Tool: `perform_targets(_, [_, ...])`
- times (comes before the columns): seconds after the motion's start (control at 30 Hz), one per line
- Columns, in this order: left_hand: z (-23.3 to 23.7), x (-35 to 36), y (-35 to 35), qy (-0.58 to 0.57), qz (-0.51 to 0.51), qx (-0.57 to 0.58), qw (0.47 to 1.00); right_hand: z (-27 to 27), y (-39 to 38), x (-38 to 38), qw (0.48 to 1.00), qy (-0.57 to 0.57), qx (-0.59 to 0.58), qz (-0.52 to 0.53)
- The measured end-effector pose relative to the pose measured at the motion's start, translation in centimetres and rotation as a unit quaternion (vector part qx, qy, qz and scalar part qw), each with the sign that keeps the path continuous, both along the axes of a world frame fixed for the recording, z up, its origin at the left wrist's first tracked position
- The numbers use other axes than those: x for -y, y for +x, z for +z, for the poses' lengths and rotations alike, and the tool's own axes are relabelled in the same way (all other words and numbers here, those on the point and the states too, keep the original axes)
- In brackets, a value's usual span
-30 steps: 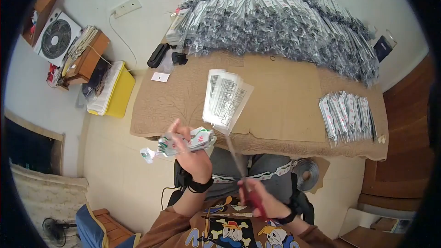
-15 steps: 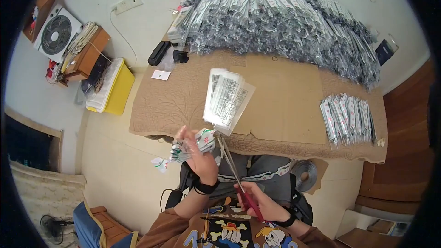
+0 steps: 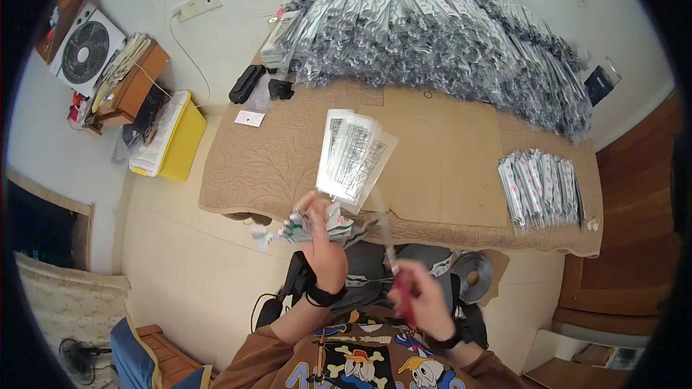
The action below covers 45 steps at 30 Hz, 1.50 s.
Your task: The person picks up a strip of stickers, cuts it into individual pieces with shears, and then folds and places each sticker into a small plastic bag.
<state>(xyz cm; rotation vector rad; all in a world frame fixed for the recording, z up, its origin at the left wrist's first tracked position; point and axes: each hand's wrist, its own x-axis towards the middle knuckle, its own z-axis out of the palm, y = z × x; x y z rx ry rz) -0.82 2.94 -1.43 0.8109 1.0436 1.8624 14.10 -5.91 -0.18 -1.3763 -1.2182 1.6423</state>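
The left hand [image 3: 321, 241] has its grip closed around a bundle of white strips with green and red print [image 3: 339, 225], just off the near edge of the brown quilt-covered desk [image 3: 249, 155]. The right hand [image 3: 427, 301], blurred, has its grip wrapped around red-handled scissors [image 3: 404, 297], whose blades point toward that edge; how far they part is unclear. Translucent sleeves with black print [image 3: 351, 158] lie fanned at the near edge, left of the middle. A row of wrapped strips [image 3: 539, 187] lies by the near right corner, and a large heap of similar packets [image 3: 432, 36] lines the far edge.
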Motion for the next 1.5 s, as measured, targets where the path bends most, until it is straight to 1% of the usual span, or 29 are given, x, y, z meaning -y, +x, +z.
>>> perform_targets(0.03, [0.2, 0.0, -0.2, -0.004, -0.042, 0.089, 0.995, -0.1, 1.0, -0.5, 0.988, 0.101, 0.103, -0.054])
perform_targets(0.07, [0.4, 0.1, -0.4, -0.003, -0.041, 0.092, 0.995, 0.3, 2.3, -1.6, 0.972, 0.145, 0.149, -0.108])
perform_targets(0.1, [0.6, 0.4, -0.6, -0.017, -0.108, 0.105, 0.988, 0.9, 3.7, -2.9, 0.95, 0.188, 0.193, -0.161])
perform_targets(0.13, [0.7, 0.7, -0.7, -0.031, -0.176, 0.117, 0.977, 1.4, 5.1, -4.0, 0.896, 0.249, 0.331, -0.16])
perform_targets(0.17, [0.8, 0.9, -0.7, -0.043, -0.243, 0.129, 0.96, 1.8, 6.1, -4.9, 0.819, 0.304, 0.461, -0.155])
perform_targets(0.2, [1.1, 1.3, -0.6, -0.042, -0.245, 0.13, 0.96, 2.1, 6.5, -5.4, 0.818, 0.305, 0.463, -0.156])
perform_targets(0.3, [1.9, 2.2, 0.3, -0.13, -0.357, 0.169, 0.91, 2.7, 7.5, -6.2, 0.737, 0.374, 0.552, -0.11])
perform_targets(0.33, [2.0, 2.5, 0.6, -0.131, -0.36, 0.173, 0.907, 3.1, 7.0, -6.1, 0.735, 0.372, 0.557, -0.11])
perform_targets(0.4, [2.2, 3.0, 1.3, -0.169, -0.426, 0.158, 0.875, 4.2, 4.4, -5.8, 0.836, 0.404, 0.369, -0.036])
perform_targets(0.47, [2.1, 3.5, 1.9, -0.191, -0.464, 0.149, 0.852, 4.4, 1.7, -5.5, 0.87, 0.422, 0.255, -0.002])
perform_targets(0.57, [1.8, 4.2, 2.6, -0.222, -0.425, 0.019, 0.877, 3.9, 0.6, -5.0, 0.852, 0.422, 0.307, 0.044])
perform_targets(0.6, [1.5, 4.3, 2.5, -0.223, -0.426, 0.019, 0.877, 3.7, 0.5, -4.9, 0.842, 0.421, 0.33, 0.07])
perform_targets(0.63, [1.1, 4.3, 2.1, -0.219, -0.451, 0.04, 0.864, 3.6, 0.7, -5.0, 0.843, 0.42, 0.329, 0.07])
perform_targets(0.7, [0.1, 4.2, 1.1, -0.211, -0.502, 0.084, 0.835, 3.2, 1.6, -5.1, 0.877, 0.398, 0.258, 0.072])
perform_targets(0.73, [-0.3, 4.0, 0.7, -0.212, -0.504, 0.083, 0.833, 3.0, 2.1, -5.0, 0.892, 0.387, 0.223, 0.072])
perform_targets(0.77, [-0.7, 3.6, 0.3, -0.191, -0.578, 0.033, 0.793, 2.6, 2.3, -4.9, 0.892, 0.386, 0.225, 0.069])
perform_targets(0.8, [-1.0, 3.2, 0.0, -0.168, -0.646, -0.016, 0.744, 2.2, 2.6, -4.8, 0.95, 0.289, 0.103, 0.067])
perform_targets(0.83, [-1.1, 3.0, -0.1, -0.144, -0.708, -0.065, 0.688, 1.7, 2.8, -4.6, 0.981, 0.184, -0.022, 0.062])
perform_targets(0.87, [-0.7, 2.8, 0.1, -0.143, -0.71, -0.066, 0.687, 1.6, 2.9, -4.4, 0.984, 0.077, -0.148, 0.057])
perform_targets(0.9, [-0.3, 2.9, 0.2, -0.163, -0.71, -0.092, 0.679, 1.6, 3.0, -4.2, 0.985, 0.077, -0.147, 0.055])
perform_targets(1.0, [1.3, 2.9, 0.5, -0.201, -0.708, -0.148, 0.66, 2.0, 2.5, -3.8, 0.991, -0.011, -0.135, -0.014])
perform_targets(1.03, [1.6, 2.8, 0.5, -0.187, -0.673, -0.191, 0.69, 2.0, 2.3, -3.9, 0.991, -0.01, -0.136, -0.015])
perform_targets(1.1, [2.2, 2.8, 0.5, -0.158, -0.593, -0.275, 0.74, 2.0, 1.8, -4.2, 0.985, 0.062, -0.153, -0.058])
perform_targets(1.17, [2.7, 2.4, 0.3, -0.156, -0.602, -0.287, 0.729, 2.1, 1.9, -4.7, 0.979, 0.098, -0.161, -0.079])
perform_targets(1.2, [2.9, 2.1, 0.2, -0.153, -0.611, -0.298, 0.717, 2.3, 2.3, -5.2, 0.974, 0.195, -0.09, -0.076])
perform_targets(1.27, [3.4, 2.0, 0.0, -0.15, -0.621, -0.308, 0.705, 2.6, 3.1, -5.7, 0.922, 0.378, 0.057, -0.068])
perform_targets(1.3, [3.7, 1.9, -0.1, -0.146, -0.613, -0.307, 0.713, 2.7, 3.3, -5.7, 0.921, 0.378, 0.056, -0.068])
perform_targets(1.4, [3.7, 1.7, -0.3, -0.137, -0.594, -0.308, 0.73, 2.8, 3.6, -5.9, 0.778, 0.585, 0.229, 0.018])
perform_targets(1.5, [1.8, 1.5, -0.1, 0.055, -0.492, -0.326, 0.805, 2.2, 3.5, -5.7, 0.761, 0.6, 0.242, 0.049])
